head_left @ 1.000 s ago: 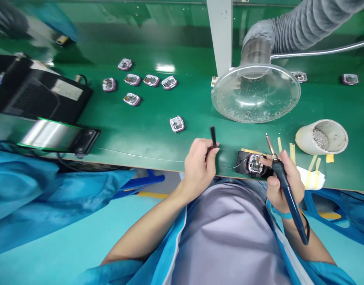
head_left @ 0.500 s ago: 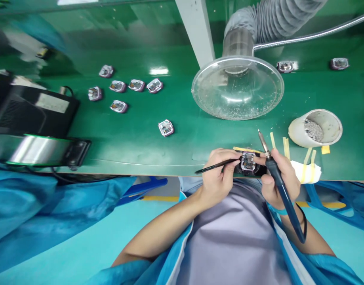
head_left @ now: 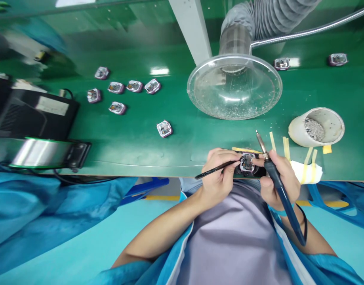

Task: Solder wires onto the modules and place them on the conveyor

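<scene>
A small square device with exposed electronics (head_left: 247, 162) sits in a dark holder (head_left: 260, 171) at the table's front edge. My left hand (head_left: 219, 170) is closed round black tweezers (head_left: 214, 170), whose tip reaches the device's left side. In my right hand (head_left: 281, 178) is a soldering iron (head_left: 278, 184) with a dark blue handle; its metal tip points up and away, apart from the device. One finger of that hand reaches the device's right side.
Beyond my hands stands a clear fume hood (head_left: 234, 89). A white cup of metal scraps (head_left: 330, 122) lies tilted at right, near yellow tape strips (head_left: 286, 148). Several similar devices (head_left: 134, 86) lie at left, by a solder wire spool (head_left: 42, 152) and a black box (head_left: 40, 113).
The view has shifted slightly. Both hands keep nearly the same pose, the tweezers and the soldering iron still in them.
</scene>
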`<state>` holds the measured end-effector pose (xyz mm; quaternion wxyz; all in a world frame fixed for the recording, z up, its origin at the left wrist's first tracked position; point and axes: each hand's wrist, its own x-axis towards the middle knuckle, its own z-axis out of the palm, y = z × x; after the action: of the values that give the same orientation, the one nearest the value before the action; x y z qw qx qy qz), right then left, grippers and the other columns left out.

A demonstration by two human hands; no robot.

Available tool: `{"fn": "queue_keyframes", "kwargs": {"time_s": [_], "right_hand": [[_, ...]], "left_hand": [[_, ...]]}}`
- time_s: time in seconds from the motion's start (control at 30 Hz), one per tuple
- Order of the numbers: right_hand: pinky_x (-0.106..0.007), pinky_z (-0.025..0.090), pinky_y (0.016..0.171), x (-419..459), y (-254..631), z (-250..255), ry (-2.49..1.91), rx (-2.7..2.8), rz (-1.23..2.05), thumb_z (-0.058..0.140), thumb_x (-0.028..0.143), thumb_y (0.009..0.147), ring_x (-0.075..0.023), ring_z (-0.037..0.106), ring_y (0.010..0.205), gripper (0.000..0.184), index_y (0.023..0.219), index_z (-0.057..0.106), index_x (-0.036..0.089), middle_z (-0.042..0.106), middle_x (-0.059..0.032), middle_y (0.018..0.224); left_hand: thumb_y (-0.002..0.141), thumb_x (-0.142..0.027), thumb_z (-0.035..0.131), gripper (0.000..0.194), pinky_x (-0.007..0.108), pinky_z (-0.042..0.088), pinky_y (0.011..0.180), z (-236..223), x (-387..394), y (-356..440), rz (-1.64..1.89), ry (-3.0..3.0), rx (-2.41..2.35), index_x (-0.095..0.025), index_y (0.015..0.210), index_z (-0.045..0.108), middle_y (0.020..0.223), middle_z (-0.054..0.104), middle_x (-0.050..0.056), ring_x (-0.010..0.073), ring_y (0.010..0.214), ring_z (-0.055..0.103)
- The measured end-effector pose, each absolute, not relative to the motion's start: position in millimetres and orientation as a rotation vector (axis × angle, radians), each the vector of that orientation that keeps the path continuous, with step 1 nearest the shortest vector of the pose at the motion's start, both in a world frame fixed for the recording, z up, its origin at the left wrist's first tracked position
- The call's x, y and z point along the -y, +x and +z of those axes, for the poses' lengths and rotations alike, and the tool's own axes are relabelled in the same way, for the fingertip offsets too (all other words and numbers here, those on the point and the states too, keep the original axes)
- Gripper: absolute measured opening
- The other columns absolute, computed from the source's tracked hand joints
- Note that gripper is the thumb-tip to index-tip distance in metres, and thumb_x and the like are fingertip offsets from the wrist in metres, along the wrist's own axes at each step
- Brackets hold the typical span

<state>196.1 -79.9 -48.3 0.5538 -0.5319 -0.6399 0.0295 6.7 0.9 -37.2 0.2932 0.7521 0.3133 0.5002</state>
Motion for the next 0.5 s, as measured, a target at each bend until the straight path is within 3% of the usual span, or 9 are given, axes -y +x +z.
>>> {"fn": "queue_keyframes", "kwargs": {"time_s": [0.23, 0.5], "right_hand": [[-0.052, 0.076, 0.100, 82.1, 197.5, -50.7, -1.256, 1.492, 0.060, 0.068, 0.053, 0.120, -0.0344, 0.084, 0.119, 0.065, 0.175, 0.057, 0.018, 0.087, -0.0140, 0.119], [-0.048, 0.071, 0.074, 90.0, 198.4, -50.1, -1.188, 1.348, 0.090, 0.065, 0.049, 0.119, -0.0312, 0.081, 0.095, 0.044, 0.151, 0.076, 0.020, 0.081, -0.0122, 0.110]], "left_hand": [[0.118, -0.017, 0.068, 0.010, 0.041, 0.063, 0.100, -36.6, 1.2, 6.8, 1.313, 2.069, -0.882, -0.025, 0.121, 0.073, 0.110, 0.089, 0.004, 0.0207, 0.101, 0.085], [0.114, -0.009, 0.069, 0.017, 0.039, 0.062, 0.106, -39.9, 2.4, 4.2, 1.336, 2.087, -0.844, -0.024, 0.121, 0.074, 0.110, 0.090, 0.004, 0.0194, 0.102, 0.087]]}}
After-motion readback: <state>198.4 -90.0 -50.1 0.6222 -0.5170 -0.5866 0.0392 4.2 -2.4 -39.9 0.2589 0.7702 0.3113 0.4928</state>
